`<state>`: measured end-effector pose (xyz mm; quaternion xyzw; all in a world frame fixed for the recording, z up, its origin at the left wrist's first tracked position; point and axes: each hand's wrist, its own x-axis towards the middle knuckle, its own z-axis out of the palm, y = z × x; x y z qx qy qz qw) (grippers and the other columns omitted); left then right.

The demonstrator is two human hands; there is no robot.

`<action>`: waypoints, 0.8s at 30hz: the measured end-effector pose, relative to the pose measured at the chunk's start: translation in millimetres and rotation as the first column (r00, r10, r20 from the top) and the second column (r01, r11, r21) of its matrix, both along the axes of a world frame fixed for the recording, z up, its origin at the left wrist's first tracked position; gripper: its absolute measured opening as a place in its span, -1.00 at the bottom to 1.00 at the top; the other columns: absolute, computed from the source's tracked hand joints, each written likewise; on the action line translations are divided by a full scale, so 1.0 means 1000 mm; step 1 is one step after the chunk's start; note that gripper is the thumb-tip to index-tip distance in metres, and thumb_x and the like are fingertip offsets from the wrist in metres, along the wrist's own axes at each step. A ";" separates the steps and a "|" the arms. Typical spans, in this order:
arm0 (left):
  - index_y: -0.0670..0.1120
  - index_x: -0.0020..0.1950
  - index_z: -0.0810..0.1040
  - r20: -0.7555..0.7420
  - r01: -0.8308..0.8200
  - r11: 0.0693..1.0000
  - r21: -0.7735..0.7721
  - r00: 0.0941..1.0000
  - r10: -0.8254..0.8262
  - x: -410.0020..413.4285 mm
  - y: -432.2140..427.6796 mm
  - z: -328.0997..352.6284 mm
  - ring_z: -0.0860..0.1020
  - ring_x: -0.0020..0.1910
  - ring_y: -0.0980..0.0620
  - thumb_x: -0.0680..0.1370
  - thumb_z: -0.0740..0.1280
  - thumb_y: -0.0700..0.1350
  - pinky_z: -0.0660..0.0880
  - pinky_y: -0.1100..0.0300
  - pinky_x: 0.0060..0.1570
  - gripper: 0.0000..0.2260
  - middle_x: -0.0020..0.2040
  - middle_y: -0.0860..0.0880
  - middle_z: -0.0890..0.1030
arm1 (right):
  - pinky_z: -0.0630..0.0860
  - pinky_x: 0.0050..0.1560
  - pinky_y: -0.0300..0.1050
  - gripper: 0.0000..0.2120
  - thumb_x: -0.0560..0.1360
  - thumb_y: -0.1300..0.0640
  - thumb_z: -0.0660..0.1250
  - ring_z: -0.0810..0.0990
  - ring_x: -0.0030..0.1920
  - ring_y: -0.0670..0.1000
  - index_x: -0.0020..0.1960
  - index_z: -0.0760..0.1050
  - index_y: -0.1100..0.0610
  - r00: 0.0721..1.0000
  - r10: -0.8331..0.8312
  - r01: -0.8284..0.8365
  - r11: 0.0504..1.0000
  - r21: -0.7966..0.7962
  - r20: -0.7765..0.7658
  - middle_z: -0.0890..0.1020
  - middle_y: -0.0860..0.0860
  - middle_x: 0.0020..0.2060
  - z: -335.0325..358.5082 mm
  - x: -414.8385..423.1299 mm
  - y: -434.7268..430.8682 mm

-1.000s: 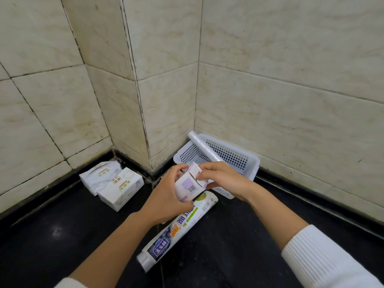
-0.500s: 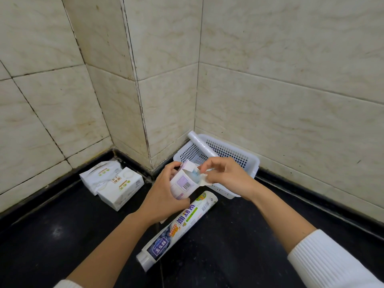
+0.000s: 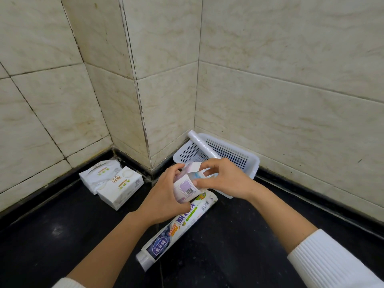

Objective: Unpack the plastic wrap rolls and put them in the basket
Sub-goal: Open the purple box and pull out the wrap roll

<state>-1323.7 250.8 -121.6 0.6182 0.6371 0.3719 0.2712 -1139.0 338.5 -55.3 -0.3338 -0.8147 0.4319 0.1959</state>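
Note:
My left hand (image 3: 164,196) grips a small white and purple carton (image 3: 186,189) with a barcode, held in front of the basket. My right hand (image 3: 224,179) pinches the carton's open end flaps. A white perforated basket (image 3: 239,155) stands on the floor in the wall corner just behind my hands. One unwrapped, clear plastic wrap roll (image 3: 202,145) leans across the basket's left rim. A packaged wrap roll (image 3: 176,229) with a printed label lies on the black floor below my hands.
Two white tissue packs (image 3: 112,183) lie on the black floor at the left, against the tiled wall. Beige tiled walls close the corner behind the basket. Dark floor stretches to the right of the packaged roll.
The carton's end flaps have been pulled open by my right hand, and the carton has tilted a little more upright. The rolls and basket have not moved.

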 end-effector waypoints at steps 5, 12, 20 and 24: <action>0.38 0.34 0.13 -0.128 0.009 0.999 0.036 0.992 -0.004 0.002 -0.002 0.005 0.46 0.15 0.19 0.17 0.49 0.05 0.59 0.11 0.02 -0.15 0.15 0.27 0.37 | 0.54 -0.05 -0.11 -0.92 0.34 0.03 0.52 0.59 -0.20 -0.12 -0.17 0.69 -0.04 1.000 0.004 -0.005 0.998 -0.062 -0.010 0.67 -0.04 -0.22 -0.007 -0.002 -0.001; 0.21 0.39 0.18 -0.260 0.013 0.992 0.124 0.965 0.020 0.013 0.005 0.013 0.41 0.13 0.11 0.19 0.41 0.04 0.53 0.04 0.03 -0.20 0.13 0.16 0.37 | 0.55 0.18 0.07 -0.85 0.46 0.25 0.41 0.64 0.08 0.09 -0.01 0.66 0.29 0.988 -0.129 0.114 0.979 -0.170 -0.081 0.67 0.17 0.05 -0.033 -0.013 -0.002; 0.15 0.42 0.16 -0.323 -0.048 0.996 0.077 0.944 0.070 -0.012 0.009 0.004 0.37 0.19 0.13 0.21 0.44 0.04 0.45 0.14 0.14 -0.18 0.23 0.14 0.34 | 0.47 -0.26 -0.27 -0.82 0.35 0.22 0.53 0.56 -0.29 -0.02 -0.23 0.62 0.35 0.951 -0.297 0.266 0.928 -0.262 -0.088 0.59 0.08 -0.36 -0.014 0.027 0.033; 0.13 0.43 0.17 -0.430 0.017 0.996 0.089 0.902 0.024 -0.010 0.016 0.003 0.40 0.15 0.09 0.22 0.45 0.06 0.45 0.16 0.08 -0.17 0.22 0.11 0.35 | 0.62 -0.12 -0.06 -0.55 0.27 0.22 0.58 0.62 -0.19 0.04 0.09 0.50 0.07 0.957 -0.284 0.290 0.941 -0.177 0.058 0.59 0.05 -0.12 -0.012 0.035 0.043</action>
